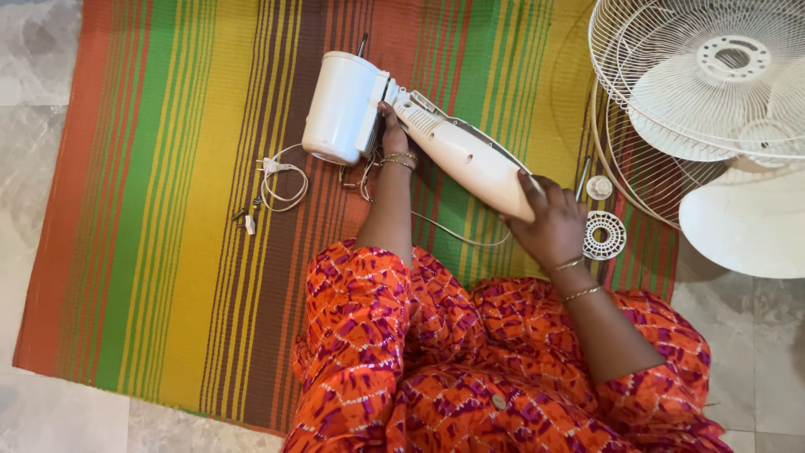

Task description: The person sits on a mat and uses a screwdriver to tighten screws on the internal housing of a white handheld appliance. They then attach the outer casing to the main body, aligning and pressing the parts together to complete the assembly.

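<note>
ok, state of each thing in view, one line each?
fan motor unit: lying on its side on the mat, held at both ends
left hand: gripping the joint between motor housing and neck
right hand: clasping the neck's lower end
striped mat: spread flat on the floor
power cord: unplugged, loosely coiled
screws: removed, loose on the mat
fan guards: detached, stacked at the mat's edge
round cap: off, lying flat

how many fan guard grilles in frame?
2. One wire grille lies at top right over the fan blades; the second grille lies flat beneath it on the striped mat, partly hidden. More may be out of view.
</note>
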